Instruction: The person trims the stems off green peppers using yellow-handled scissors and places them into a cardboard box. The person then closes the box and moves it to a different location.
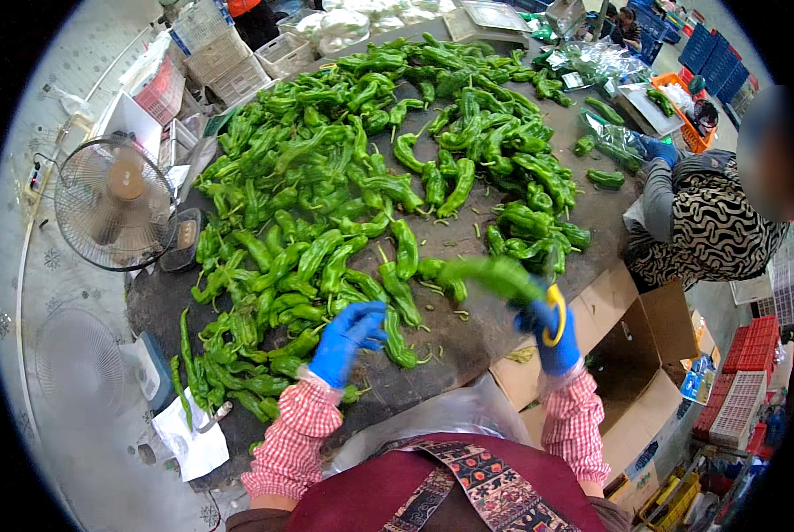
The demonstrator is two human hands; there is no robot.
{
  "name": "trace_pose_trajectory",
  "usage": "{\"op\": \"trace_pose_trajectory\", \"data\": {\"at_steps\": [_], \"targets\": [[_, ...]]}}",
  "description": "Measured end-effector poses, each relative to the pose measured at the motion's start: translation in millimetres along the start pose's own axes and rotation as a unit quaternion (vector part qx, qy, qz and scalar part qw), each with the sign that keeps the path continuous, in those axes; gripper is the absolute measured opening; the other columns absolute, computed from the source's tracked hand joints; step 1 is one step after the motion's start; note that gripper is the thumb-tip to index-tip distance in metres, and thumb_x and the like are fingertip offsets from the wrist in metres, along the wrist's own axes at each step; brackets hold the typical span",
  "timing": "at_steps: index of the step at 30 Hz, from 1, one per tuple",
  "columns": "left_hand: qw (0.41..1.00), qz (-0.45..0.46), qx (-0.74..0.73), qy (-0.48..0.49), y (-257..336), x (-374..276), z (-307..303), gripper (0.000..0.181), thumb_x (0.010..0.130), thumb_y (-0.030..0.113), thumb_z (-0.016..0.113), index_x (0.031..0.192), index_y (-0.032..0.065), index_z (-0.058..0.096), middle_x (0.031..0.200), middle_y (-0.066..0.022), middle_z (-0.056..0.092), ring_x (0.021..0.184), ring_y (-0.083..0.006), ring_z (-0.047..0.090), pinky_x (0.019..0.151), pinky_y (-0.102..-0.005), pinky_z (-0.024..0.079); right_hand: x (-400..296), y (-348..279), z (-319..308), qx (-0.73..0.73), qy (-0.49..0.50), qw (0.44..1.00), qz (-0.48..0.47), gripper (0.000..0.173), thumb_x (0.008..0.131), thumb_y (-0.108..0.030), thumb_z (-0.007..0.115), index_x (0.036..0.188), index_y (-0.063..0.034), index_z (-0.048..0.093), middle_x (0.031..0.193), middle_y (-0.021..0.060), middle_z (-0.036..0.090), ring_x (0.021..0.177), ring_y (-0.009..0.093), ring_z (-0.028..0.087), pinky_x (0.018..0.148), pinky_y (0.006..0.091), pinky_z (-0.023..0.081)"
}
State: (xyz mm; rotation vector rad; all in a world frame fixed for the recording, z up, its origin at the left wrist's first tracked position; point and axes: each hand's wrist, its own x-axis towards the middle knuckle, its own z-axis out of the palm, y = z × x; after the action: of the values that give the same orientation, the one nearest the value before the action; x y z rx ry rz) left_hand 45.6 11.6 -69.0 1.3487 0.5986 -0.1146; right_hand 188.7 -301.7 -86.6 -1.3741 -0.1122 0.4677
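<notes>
My right hand [551, 336], in a blue glove, grips scissors with a yellow handle loop [557, 314]. A motion-blurred green pepper [493, 276] extends left from its fingers and seems to be held along with the scissors. My left hand [352, 342], also gloved in blue, hovers over the near edge of the pepper pile with bent fingers partly apart and nothing visible in them. Whether it touches the peppers below is unclear. A broad heap of long, wrinkled green peppers [317, 256] covers much of the dark tabletop [460, 352]. Cut stem bits lie between the hands.
An open cardboard box [626, 359] stands at the table edge beside my right arm. Across to the right, a co-worker [710, 206] holds a clear bag of peppers [613, 143]. A fan [117, 199] stands left. White paper [189, 439] lies at the near left corner.
</notes>
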Motion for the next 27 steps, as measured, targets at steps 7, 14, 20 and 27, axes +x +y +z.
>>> {"op": "trace_pose_trajectory", "data": {"at_steps": [7,14,20,27], "targets": [[0.968,0.096,0.161,0.164,-36,34,-53,0.036,0.09,0.02,0.068,0.12,0.0015,0.059,0.113,-0.0099,0.064,0.095,-0.0187,0.063,0.081,-0.0316,0.052,148,-20,-83,-0.074,0.251,0.947,-0.184,0.035,0.089,-0.009,0.07,0.121,-0.0014,0.056,0.102,0.0038,0.064,0.079,0.012,0.06,0.067,0.0244,0.051],[0.797,0.206,0.511,0.245,-41,67,-74,0.059,0.08,0.023,0.073,0.131,0.0002,0.051,0.127,-0.0237,0.056,0.113,-0.0384,0.055,0.099,-0.044,0.044,201,-13,-27,-0.082,0.223,0.913,-0.332,0.04,0.092,0.004,0.058,0.13,-0.0019,0.049,0.129,0.0105,0.053,0.116,0.018,0.054,0.101,0.0302,0.046],[0.785,0.127,0.559,0.237,-55,109,-87,0.07,0.08,0.026,0.073,0.139,0.0006,0.044,0.128,-0.026,0.056,0.114,-0.0408,0.056,0.097,-0.0465,0.044,109,40,48,-0.432,0.075,0.845,-0.307,0.071,0.075,-0.006,0.074,0.14,-0.0076,0.046,0.125,0.0151,0.058,0.111,0.031,0.058,0.096,0.039,0.047],[0.986,0.054,-0.149,0.057,-22,72,-96,0.037,0.096,0.026,0.057,0.123,0.0004,0.057,0.104,-0.0129,0.067,0.093,-0.0235,0.067,0.071,-0.0334,0.055,23,92,33,-0.491,0.002,0.852,-0.183,0.072,0.069,0.0,0.07,0.138,-0.0088,0.05,0.117,0.0156,0.061,0.106,0.032,0.06,0.091,0.0391,0.049]]}}
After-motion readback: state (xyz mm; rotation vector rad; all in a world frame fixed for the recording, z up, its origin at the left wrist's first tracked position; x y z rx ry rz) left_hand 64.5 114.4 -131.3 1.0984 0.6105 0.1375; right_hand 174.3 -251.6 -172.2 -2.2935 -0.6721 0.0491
